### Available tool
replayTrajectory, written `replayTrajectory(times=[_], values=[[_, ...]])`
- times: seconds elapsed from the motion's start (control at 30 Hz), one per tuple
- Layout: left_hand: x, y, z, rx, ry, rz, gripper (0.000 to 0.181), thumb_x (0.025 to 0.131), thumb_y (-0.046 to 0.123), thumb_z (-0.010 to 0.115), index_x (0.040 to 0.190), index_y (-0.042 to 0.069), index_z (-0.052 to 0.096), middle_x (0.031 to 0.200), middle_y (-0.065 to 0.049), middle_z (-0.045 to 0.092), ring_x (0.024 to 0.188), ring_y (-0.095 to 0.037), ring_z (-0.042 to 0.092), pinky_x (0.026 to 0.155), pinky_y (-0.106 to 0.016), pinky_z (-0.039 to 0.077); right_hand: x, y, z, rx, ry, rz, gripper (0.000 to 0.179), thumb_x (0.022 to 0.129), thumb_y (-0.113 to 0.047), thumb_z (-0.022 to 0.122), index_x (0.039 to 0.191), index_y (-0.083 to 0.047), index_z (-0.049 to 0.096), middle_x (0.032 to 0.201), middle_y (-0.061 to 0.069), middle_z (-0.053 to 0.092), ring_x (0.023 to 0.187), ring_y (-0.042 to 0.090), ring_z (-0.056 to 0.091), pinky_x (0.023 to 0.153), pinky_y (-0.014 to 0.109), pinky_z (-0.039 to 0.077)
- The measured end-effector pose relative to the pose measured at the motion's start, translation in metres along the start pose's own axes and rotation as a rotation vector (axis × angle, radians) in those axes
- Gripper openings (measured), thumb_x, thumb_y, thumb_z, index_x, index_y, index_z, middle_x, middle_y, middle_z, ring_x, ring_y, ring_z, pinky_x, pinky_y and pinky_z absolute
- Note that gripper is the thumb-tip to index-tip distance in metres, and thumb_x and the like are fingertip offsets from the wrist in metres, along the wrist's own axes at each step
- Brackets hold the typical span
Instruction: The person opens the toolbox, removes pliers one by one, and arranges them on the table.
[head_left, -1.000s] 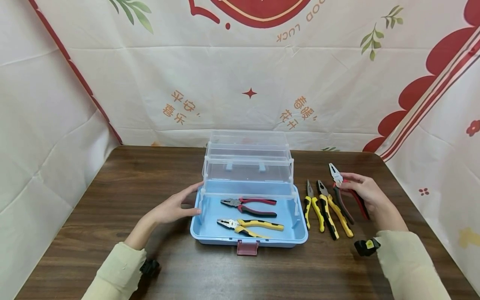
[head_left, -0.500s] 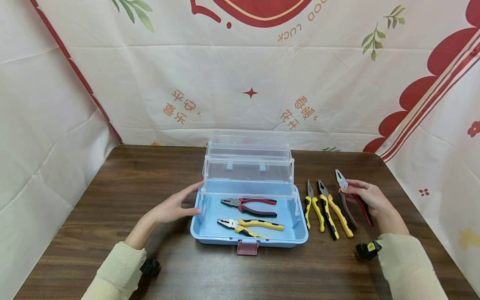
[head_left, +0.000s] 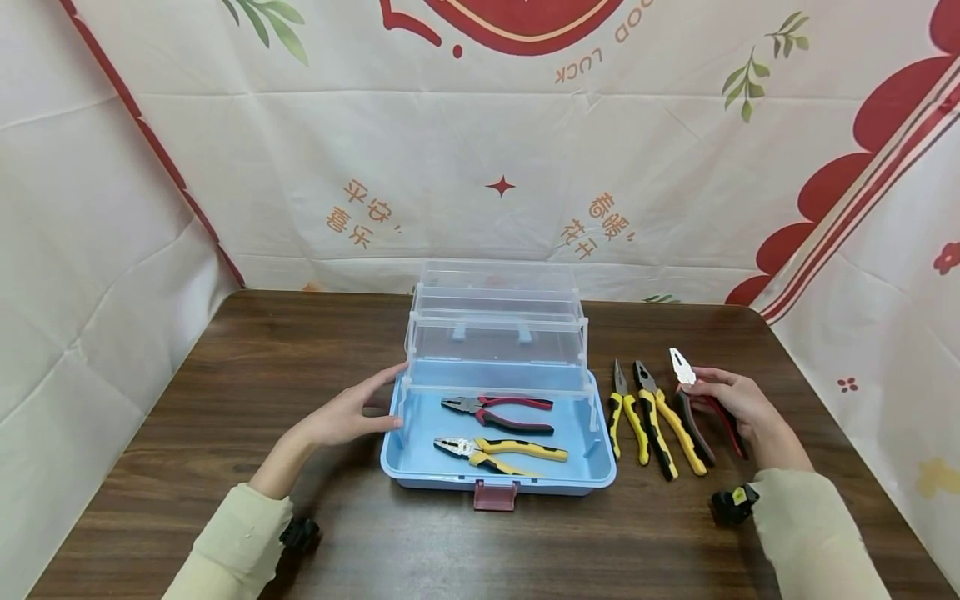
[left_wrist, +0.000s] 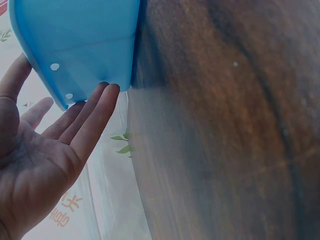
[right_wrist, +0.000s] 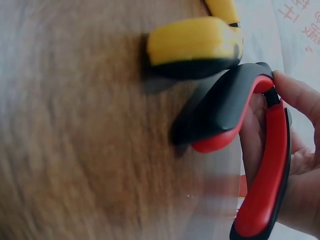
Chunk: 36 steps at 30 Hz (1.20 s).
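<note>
My right hand (head_left: 742, 404) pinches red-and-black combination pliers (head_left: 683, 367) near the pivot. Their jaws point away from me, and the handles are spread, with one handle end down at the table in the right wrist view. Thumb and fingers of my left hand (head_left: 347, 412) lie fairly straight against the left side of an open blue toolbox (head_left: 414, 481); in the left wrist view the fingertips touch its wall. Inside the box lie another pair of red-and-black pliers (head_left: 517, 427) and yellow-and-black pliers (head_left: 525, 448), both with jaws to the left.
Yellow long-nose pliers (head_left: 617, 408) and yellow-and-black pliers (head_left: 658, 423) lie side by side between the box and my right hand. Clear folding trays (head_left: 498, 337) rise at the box's back. A pink latch (head_left: 494, 496) hangs in front. Behind the wooden table (head_left: 315, 533) hangs a printed cloth (head_left: 420, 142).
My right hand has come down and slightly nearer me with the red-and-black pliers, which now lie lower at the table. My left hand stays on the box.
</note>
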<state>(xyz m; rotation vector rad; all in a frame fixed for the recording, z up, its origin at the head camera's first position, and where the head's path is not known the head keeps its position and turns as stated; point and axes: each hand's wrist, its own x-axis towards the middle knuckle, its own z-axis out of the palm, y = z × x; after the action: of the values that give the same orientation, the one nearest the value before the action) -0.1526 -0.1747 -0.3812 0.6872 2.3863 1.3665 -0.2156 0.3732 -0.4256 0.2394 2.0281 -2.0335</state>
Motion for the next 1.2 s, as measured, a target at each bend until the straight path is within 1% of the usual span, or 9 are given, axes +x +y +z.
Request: replayTrajectory(times=[0.13,0.17,0.37,0.47,0.63,0.8,0.9,1.0,1.2], values=[[0.000,0.000,0.000,0.000,0.000,-0.003,0.070,0.083,0.009,0.062,0.139,0.004,0.021,0.140,-0.016,0.022,0.121,-0.032,0.029,0.091,-0.049,0.033,0.000,0.002,0.000,-0.046,0.012,0.006,0.021,0.078,-0.004,0.066,0.088,-0.021,0.059,0.073,0.001,0.066,0.070,0.010,0.062,0.064,0.026,0.050],[0.000,-0.001,0.000,0.000,0.001,-0.004,0.070,0.083,0.008,0.062,0.139,0.004,0.021,0.140,-0.016,0.022,0.122,-0.032,0.028,0.091,-0.049,0.033,0.000,0.002,0.000,-0.072,0.017,0.007,0.021,0.078,-0.006,0.067,0.094,-0.017,0.059,0.074,0.000,0.066,0.070,0.010,0.062,0.064,0.026,0.050],[-0.001,0.000,0.001,0.002,0.004,-0.017,0.070,0.083,0.010,0.062,0.139,0.004,0.021,0.140,-0.016,0.022,0.122,-0.032,0.028,0.091,-0.050,0.032,-0.001,0.003,0.003,-0.219,0.029,0.015,0.059,0.079,-0.013,0.067,0.124,0.010,0.036,0.076,-0.003,0.066,0.073,0.007,0.061,0.068,0.026,0.050],[-0.001,-0.001,0.001,0.000,0.003,-0.011,0.070,0.083,0.009,0.062,0.139,0.004,0.020,0.140,-0.017,0.022,0.122,-0.033,0.028,0.091,-0.050,0.032,-0.001,0.003,0.003,-0.349,0.052,0.028,0.065,0.081,-0.019,0.065,0.127,0.012,0.032,0.078,-0.005,0.065,0.073,0.002,0.059,0.067,0.022,0.048],[0.003,-0.019,0.003,0.020,0.010,-0.001,0.071,0.084,0.010,0.061,0.141,0.010,0.019,0.141,-0.013,0.021,0.121,-0.031,0.029,0.091,-0.048,0.034,-0.001,0.000,0.007,-0.525,0.076,0.043,0.066,0.081,-0.024,0.065,0.126,0.013,0.034,0.082,-0.002,0.065,0.072,0.002,0.057,0.065,0.022,0.047],[0.006,-0.026,0.003,0.037,0.016,-0.005,0.072,0.083,0.011,0.062,0.141,0.014,0.019,0.142,-0.010,0.020,0.121,-0.028,0.030,0.091,-0.047,0.034,-0.002,-0.002,0.010,-0.616,0.085,0.031,0.066,0.081,-0.027,0.065,0.124,0.014,0.037,0.088,0.002,0.062,0.072,0.007,0.058,0.064,0.026,0.049],[0.003,-0.016,0.002,0.023,0.011,-0.001,0.071,0.083,0.009,0.061,0.140,0.009,0.019,0.141,-0.013,0.021,0.121,-0.031,0.030,0.091,-0.048,0.034,-0.004,-0.003,0.010,-0.711,0.109,0.029,0.068,0.080,-0.035,0.065,0.123,0.013,0.041,0.099,0.013,0.058,0.079,0.014,0.054,0.065,0.028,0.047],[0.001,-0.004,0.001,0.010,0.006,-0.002,0.070,0.083,0.008,0.062,0.140,0.005,0.020,0.141,-0.016,0.021,0.120,-0.033,0.031,0.091,-0.049,0.033,-0.005,-0.004,0.010,-0.780,0.131,0.026,0.070,0.079,-0.040,0.064,0.121,0.012,0.044,0.110,0.026,0.050,0.091,0.028,0.048,0.072,0.036,0.043],[-0.001,0.002,0.000,-0.009,0.002,-0.015,0.071,0.083,0.009,0.062,0.140,0.005,0.020,0.140,-0.017,0.021,0.120,-0.033,0.030,0.091,-0.050,0.032,-0.010,-0.004,0.010,-0.817,0.146,0.009,0.074,0.077,-0.046,0.063,0.119,0.011,0.046,0.117,0.032,0.044,0.104,0.043,0.039,0.082,0.052,0.035]])
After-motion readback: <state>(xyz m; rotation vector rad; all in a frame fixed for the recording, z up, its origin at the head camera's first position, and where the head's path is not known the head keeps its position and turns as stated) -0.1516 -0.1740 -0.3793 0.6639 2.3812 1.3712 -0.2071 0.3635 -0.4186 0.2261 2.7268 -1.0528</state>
